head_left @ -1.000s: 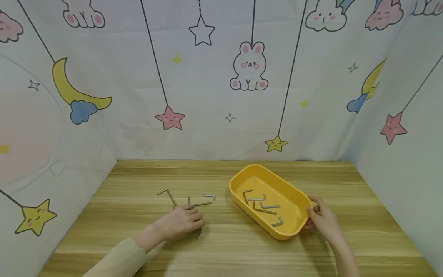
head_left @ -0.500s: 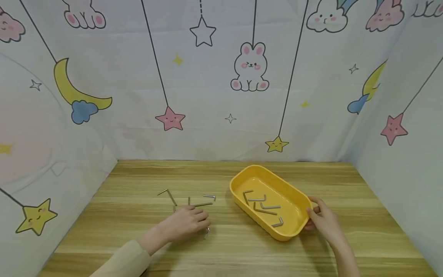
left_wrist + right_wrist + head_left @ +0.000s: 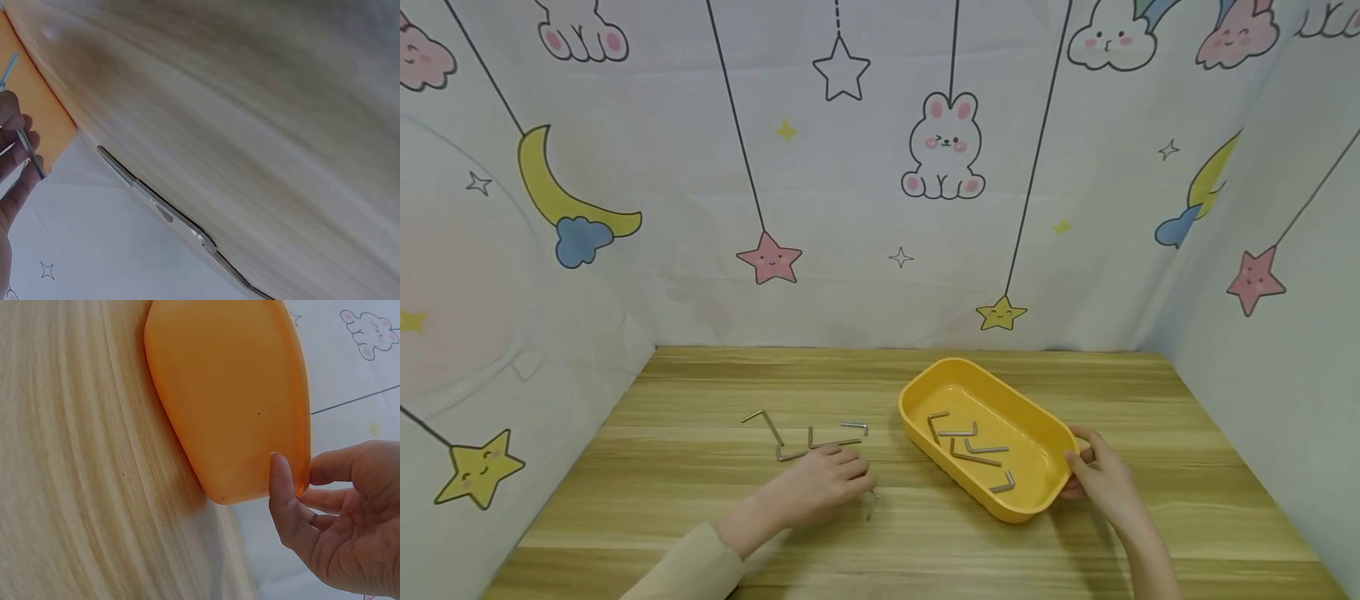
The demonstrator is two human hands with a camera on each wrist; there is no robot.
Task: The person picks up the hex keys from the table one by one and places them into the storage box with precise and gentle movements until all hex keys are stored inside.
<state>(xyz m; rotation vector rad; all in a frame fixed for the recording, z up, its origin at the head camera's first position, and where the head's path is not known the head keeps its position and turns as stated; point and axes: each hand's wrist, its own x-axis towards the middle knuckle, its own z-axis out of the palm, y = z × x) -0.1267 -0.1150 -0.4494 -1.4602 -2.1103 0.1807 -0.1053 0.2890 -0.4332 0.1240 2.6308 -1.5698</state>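
Note:
A small metal hex key [image 3: 30, 150] is pinched between the thumb and fingers of my left hand [image 3: 823, 487], left of the yellow tray; in the head view part of it [image 3: 871, 505] shows below the fingertips. My right hand [image 3: 1101, 479] grips the near right end of the yellow tray [image 3: 917, 433], thumb on one side and fingers on the other, as the right wrist view of the tray [image 3: 231, 400] also shows. Several L-shaped hex keys [image 3: 977, 457] lie in the tray. Beyond my left hand, several more hex keys [image 3: 772, 427] lie on the wooden table.
The wooden table [image 3: 1000, 558] meets a white cloth backdrop [image 3: 850, 192] printed with stars, moons and rabbits at the back, and similar cloth stands at both sides.
My left hand has moved right toward the tray, carrying the hex key, and a hex key behind it is more exposed. My right hand and the tray have stayed in place.

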